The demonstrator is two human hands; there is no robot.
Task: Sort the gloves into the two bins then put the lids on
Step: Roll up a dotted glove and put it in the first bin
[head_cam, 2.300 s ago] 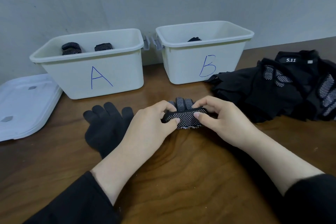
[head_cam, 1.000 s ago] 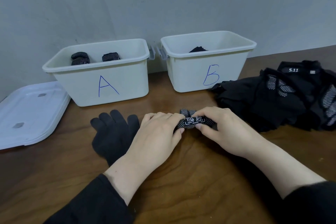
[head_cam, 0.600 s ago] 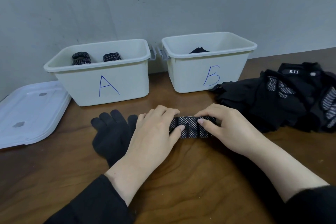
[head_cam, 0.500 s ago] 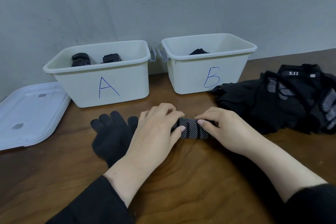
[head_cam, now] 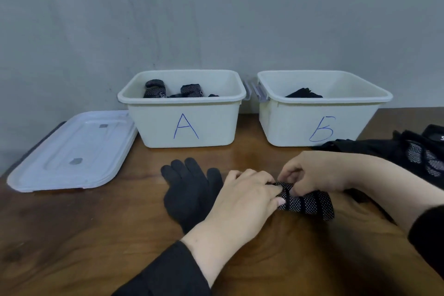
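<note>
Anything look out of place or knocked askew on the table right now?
Nothing stands out. Bin A and bin B stand upright, the lids lie stacked flat at left, and both hands work a dotted glove.

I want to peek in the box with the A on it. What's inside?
Inside bin A you can see rolled-up black gloves with white dots. The front wall hides the bottom, so how many there are can't be told.

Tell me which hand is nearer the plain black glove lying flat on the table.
Left. The left hand overlaps the plain black glove's right edge; the right hand is farther right, beyond the rolled dotted glove.
</note>
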